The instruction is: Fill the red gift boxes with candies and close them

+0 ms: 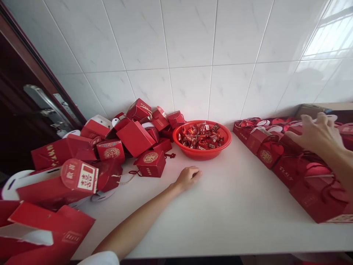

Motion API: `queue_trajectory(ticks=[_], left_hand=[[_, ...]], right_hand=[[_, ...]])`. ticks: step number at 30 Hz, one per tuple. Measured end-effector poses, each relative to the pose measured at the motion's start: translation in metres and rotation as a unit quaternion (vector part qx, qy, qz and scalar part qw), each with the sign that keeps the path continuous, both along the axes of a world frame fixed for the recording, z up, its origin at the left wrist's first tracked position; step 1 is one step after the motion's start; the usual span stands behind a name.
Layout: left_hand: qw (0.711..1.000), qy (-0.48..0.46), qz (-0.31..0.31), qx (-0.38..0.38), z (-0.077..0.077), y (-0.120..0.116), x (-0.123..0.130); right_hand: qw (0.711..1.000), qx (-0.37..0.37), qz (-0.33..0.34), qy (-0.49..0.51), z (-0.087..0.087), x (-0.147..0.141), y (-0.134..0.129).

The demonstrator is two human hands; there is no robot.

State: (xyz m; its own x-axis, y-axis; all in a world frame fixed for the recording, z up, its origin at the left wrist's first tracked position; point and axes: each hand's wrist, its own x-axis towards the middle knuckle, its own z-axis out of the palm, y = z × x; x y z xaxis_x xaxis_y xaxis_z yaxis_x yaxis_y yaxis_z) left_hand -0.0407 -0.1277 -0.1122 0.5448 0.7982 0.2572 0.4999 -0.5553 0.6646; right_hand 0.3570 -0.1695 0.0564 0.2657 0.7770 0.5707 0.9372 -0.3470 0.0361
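My left hand (pixel 189 178) rests on the white table (pixel 220 221) with its fingers curled in and nothing seen in them. Just beyond it stands a red plastic basket (pixel 202 152) holding many wrapped candies (pixel 204 138). Over on the right, my right hand (pixel 320 134) hovers at or just above rows of red gift boxes (pixel 286 171), its fingers spread apart. Whether its fingertips touch a box is hard to see. A small red gift box (pixel 151 163) with a gold emblem lies nearest my left hand, on its left.
Loose red boxes (pixel 135 138), some gaping, are heaped along the left. A large red carton (pixel 49 228) sits at the front left corner. White tiles (pixel 190 88) back the table, and a dark door (pixel 27 103) with a metal handle borders the left.
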Motion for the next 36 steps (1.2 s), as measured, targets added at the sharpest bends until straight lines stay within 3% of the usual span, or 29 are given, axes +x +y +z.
queue_trajectory(ticks=[1, 3, 6, 8, 10, 13, 16, 18, 20, 22, 27, 30, 33, 36], left_hand=[[1.000, 0.001, -0.006, 0.000, 0.001, 0.000, 0.000], [1.000, 0.000, -0.017, 0.004, 0.009, 0.000, -0.002], [0.999, -0.030, -0.003, 0.039, 0.035, -0.001, -0.012], [0.993, -0.060, 0.055, 0.090, 0.058, -0.003, -0.026], [0.978, -0.082, 0.139, 0.136, 0.079, -0.003, -0.049], [0.929, -0.072, 0.326, 0.162, 0.098, -0.002, -0.094], [0.867, 0.024, 0.490, 0.087, 0.098, -0.001, -0.140], [0.836, 0.095, 0.541, 0.000, 0.093, -0.003, -0.161], [0.842, 0.123, 0.521, -0.073, 0.088, -0.007, -0.171], [0.872, 0.110, 0.460, -0.129, 0.086, -0.014, -0.171], [0.935, 0.023, 0.265, -0.236, 0.094, -0.029, -0.139], [0.961, -0.017, 0.189, -0.201, 0.098, -0.033, -0.111], [0.990, -0.006, 0.104, -0.098, 0.101, -0.035, -0.081], [0.999, 0.014, 0.004, -0.046, 0.104, -0.037, -0.049]], right_hand=[[0.999, 0.008, 0.037, 0.032, 0.001, -0.017, -0.003], [0.981, 0.057, 0.172, 0.073, -0.005, -0.055, -0.009], [0.909, 0.072, 0.390, 0.131, -0.033, -0.109, -0.019], [0.863, 0.010, 0.480, 0.160, -0.060, -0.137, -0.022], [0.836, -0.051, 0.509, 0.198, -0.088, -0.157, -0.022], [0.803, -0.099, 0.521, 0.272, -0.122, -0.174, -0.019], [0.772, -0.127, 0.528, 0.331, -0.144, -0.182, -0.017], [0.760, -0.147, 0.529, 0.349, -0.153, -0.184, -0.019], [0.753, -0.165, 0.527, 0.359, -0.159, -0.185, -0.022], [0.748, -0.179, 0.521, 0.369, -0.163, -0.186, -0.026], [0.741, -0.187, 0.511, 0.394, -0.168, -0.189, -0.028], [0.739, -0.171, 0.507, 0.408, -0.166, -0.190, -0.028], [0.737, -0.133, 0.506, 0.427, -0.163, -0.189, -0.028], [0.730, -0.084, 0.504, 0.453, -0.161, -0.187, -0.028]])
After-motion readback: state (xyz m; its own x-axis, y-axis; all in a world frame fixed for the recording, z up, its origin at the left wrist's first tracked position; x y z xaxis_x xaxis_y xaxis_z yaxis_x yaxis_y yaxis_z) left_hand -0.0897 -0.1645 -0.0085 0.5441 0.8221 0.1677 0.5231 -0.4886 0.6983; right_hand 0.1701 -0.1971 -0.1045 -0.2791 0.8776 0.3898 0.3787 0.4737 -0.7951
